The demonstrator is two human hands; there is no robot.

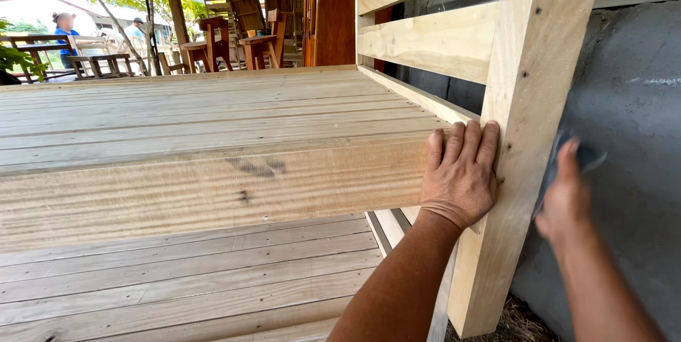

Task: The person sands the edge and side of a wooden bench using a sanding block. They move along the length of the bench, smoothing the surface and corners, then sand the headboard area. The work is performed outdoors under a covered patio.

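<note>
A large bare-wood bench or bed frame [213,186] fills the view, with a slatted top and an upright corner post [528,101]. My left hand [461,172] lies flat on the front rail's end, fingers against the post. My right hand [564,196], blurred, presses a dark grey sheet, apparently sandpaper [585,157], against the post's outer side. The sheet is mostly hidden behind the post and my fingers.
A grey concrete wall [624,172] stands close on the right. Horizontal back slats [425,40] run from the post. Wooden chairs and tables [241,30] stand at the back, with two people far off at the left. Dry straw lies on the ground by the post's foot.
</note>
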